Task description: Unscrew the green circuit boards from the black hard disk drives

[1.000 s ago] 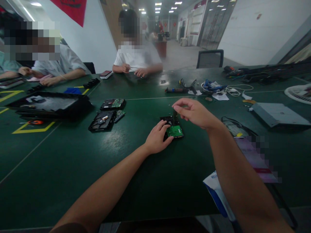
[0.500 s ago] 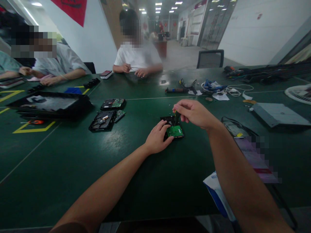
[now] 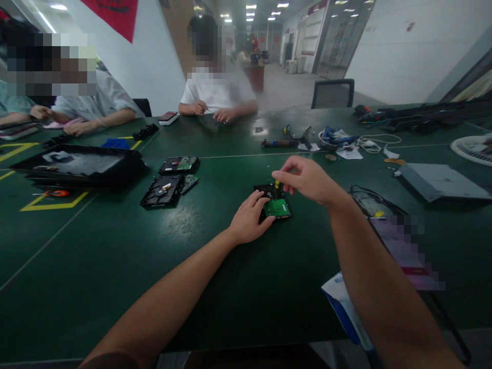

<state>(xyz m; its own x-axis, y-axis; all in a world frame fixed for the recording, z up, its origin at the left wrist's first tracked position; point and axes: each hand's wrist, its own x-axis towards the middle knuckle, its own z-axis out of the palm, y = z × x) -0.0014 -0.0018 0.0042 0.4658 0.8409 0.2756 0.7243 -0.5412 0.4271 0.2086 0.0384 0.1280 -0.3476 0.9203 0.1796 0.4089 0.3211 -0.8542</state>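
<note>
A black hard drive [image 3: 269,193] with a green circuit board [image 3: 277,208] on top lies on the green table [image 3: 115,266] in front of me. My left hand [image 3: 248,221] rests on the drive's near left edge, fingers curled against it, holding it down. My right hand [image 3: 307,179] hovers just above the drive, fingers pinched round a small screwdriver [image 3: 275,185] with a yellow-green handle that stands upright, its tip on the drive.
Two more opened drives [image 3: 169,179] lie to the left, beside a black tray [image 3: 77,166]. Cables and tools [image 3: 338,138] lie at the back right, a grey case [image 3: 438,180] and papers [image 3: 400,251] to the right. Two people sit across the table.
My right hand has shifted slightly left and down over the drive, and the screwdriver's yellow-green handle now shows between its fingers. My left hand has stayed in place.
</note>
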